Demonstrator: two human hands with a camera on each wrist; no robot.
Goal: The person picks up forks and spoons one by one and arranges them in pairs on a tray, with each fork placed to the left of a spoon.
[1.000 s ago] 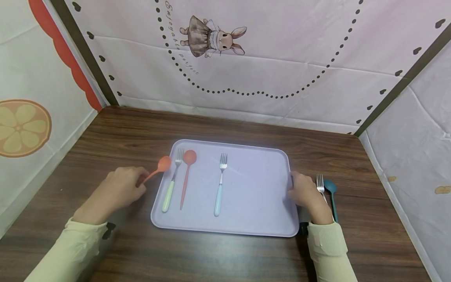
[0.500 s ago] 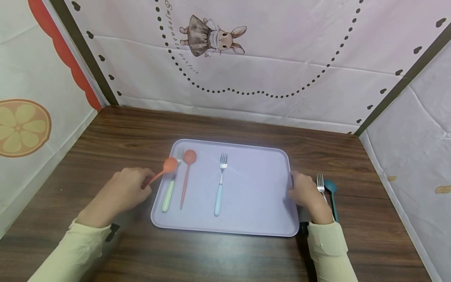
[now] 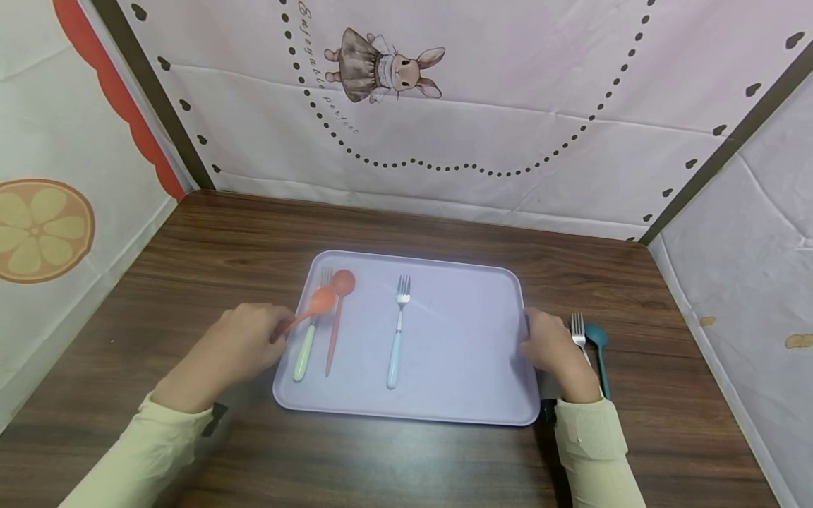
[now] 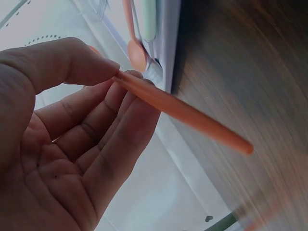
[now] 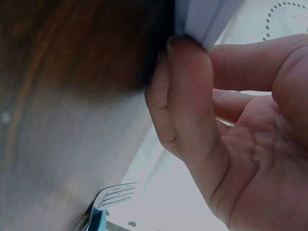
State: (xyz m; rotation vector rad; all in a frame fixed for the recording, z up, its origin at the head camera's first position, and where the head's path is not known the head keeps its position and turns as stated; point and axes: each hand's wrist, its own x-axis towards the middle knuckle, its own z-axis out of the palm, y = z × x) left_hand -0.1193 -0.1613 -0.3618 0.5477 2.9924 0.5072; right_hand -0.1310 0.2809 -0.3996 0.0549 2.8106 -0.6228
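One table (image 3: 381, 458) carries a tray (image 3: 464, 339). The right hand (image 3: 551, 349) pinches the tray's right edge; the left hand (image 3: 238, 349) pinches an orange spoon (image 3: 322, 300) by its handle, above the tray's left part, where a green fork (image 3: 304, 358) and another spoon (image 3: 344, 281) lie.

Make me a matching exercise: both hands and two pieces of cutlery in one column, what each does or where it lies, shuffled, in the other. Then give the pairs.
Column one
1. Left hand
2. Teal spoon
3. Right hand
4. Blue-handled fork

Column two
A. lies on the tray
B. pinches an orange spoon
C. grips the tray's edge
D. lies on the table right of the tray

Pairs: 1-B, 2-D, 3-C, 4-A
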